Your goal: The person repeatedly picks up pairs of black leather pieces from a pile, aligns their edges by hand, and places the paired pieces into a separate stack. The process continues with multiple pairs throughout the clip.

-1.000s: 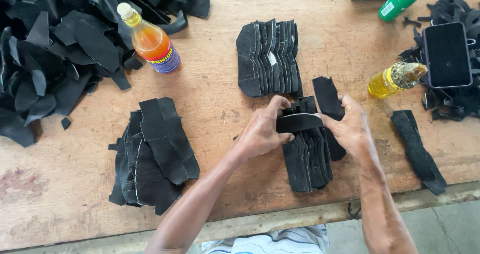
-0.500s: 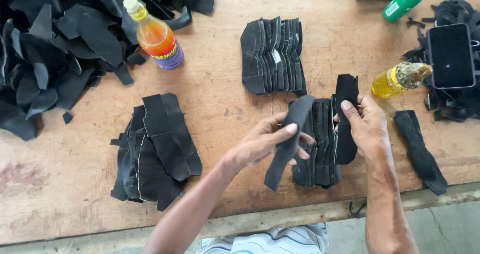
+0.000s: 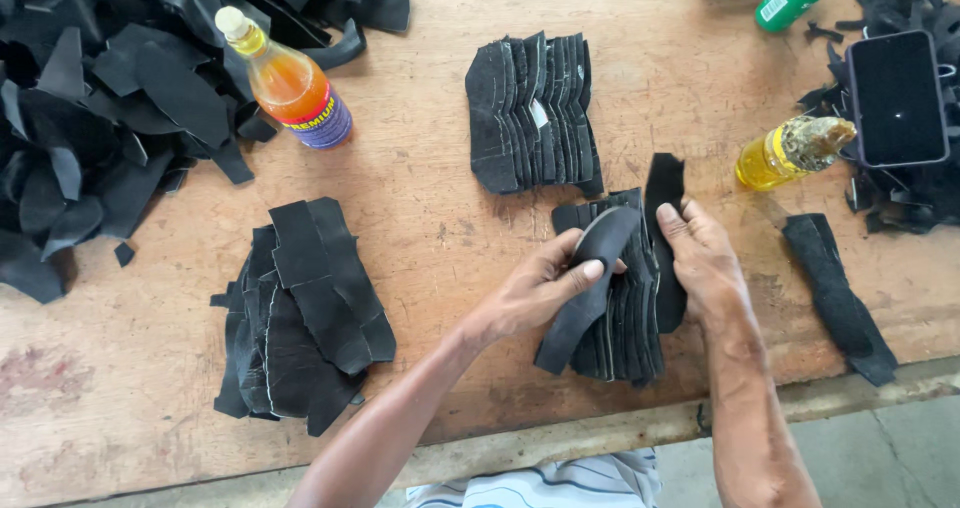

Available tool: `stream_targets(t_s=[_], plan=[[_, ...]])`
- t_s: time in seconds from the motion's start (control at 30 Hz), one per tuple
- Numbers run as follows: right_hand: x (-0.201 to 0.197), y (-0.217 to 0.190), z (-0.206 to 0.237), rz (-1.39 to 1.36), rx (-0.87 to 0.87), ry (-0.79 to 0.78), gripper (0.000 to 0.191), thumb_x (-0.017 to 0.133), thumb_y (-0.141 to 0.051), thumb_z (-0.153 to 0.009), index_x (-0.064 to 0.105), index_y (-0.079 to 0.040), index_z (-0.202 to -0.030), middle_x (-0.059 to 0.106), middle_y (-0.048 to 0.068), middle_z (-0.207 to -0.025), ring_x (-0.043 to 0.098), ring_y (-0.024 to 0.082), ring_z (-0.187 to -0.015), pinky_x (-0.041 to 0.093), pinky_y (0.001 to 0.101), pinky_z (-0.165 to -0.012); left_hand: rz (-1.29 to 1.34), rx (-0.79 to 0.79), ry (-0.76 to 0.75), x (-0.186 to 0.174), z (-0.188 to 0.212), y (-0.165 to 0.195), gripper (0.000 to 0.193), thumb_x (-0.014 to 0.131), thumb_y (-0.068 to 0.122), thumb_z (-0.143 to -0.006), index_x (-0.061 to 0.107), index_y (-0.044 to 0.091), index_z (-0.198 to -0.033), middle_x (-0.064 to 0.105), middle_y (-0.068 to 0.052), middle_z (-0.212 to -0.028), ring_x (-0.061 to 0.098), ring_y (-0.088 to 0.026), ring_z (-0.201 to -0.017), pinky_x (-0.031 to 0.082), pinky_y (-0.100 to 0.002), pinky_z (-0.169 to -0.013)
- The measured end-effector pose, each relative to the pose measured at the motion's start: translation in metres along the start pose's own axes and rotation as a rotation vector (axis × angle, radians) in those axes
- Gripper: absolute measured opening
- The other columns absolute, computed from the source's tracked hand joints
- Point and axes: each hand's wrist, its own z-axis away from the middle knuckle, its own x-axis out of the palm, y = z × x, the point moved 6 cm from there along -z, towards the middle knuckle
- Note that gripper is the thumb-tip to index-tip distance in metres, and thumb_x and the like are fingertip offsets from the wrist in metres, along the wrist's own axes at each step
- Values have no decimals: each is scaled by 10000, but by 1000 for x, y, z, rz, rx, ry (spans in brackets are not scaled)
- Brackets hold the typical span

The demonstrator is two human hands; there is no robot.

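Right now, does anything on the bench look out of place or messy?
Mostly tidy. One black strip lies alone near the table edge, apart from the fanned stacks. The left hand holds a curled piece; the right hand rests on another piece.

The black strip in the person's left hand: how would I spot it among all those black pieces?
Find the fanned stack near the wooden table's front edge. The left hand pinches one black strip above it. Unlike its flat neighbours, it is lifted and curved.
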Motion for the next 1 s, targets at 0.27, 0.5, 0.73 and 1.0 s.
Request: stream_targets(t_s=[0.27, 0.5, 0.73, 1.0], plan=[[18, -53, 44, 1010, -548, 349, 150, 714, -150, -1036, 679, -13, -1087, 690, 118, -957, 620, 135, -846, 508, 326, -727, -485, -147, -35, 8, -14, 20, 381, 502, 422, -1049, 558, 55, -1139, 652, -188, -790, 676, -342, -774, 495, -468, -718], [-15, -46, 45, 590, -309, 313, 154, 680, -132, -1067, 624, -8, -1139, 702, 77, -933, 602, 102, -806, 505, 292, -704, -423, -140, -53, 15, -34, 26, 389, 513, 422, -1023, 583, 73, -1181, 691, -167, -903, 681, -313, -868, 507, -465, -766], [-21, -48, 68, 875, -425, 487, 248, 798, -45, -967, 649, 20, -1154, 695, 90, -949, 654, 150, -804, 513, 320, -718, -413, -94, -95, 28, -46, 16, 355, 541, 366, -1034, 592, 36, -1154, 679, -171, -889, 665, -297, -846, 510, -438, -770], [-55, -55, 97, 36, -445, 406, 174, 714, -36, -1060, 589, -3, -1176, 683, 96, -958, 633, 150, -768, 528, 275, -683, 124, -321, -138, 45, -55, -21, 358, 487, 312, -1068, 536, 4, -1244, 675, -94, -1023, 717, -186, -959, 582, -328, -846]])
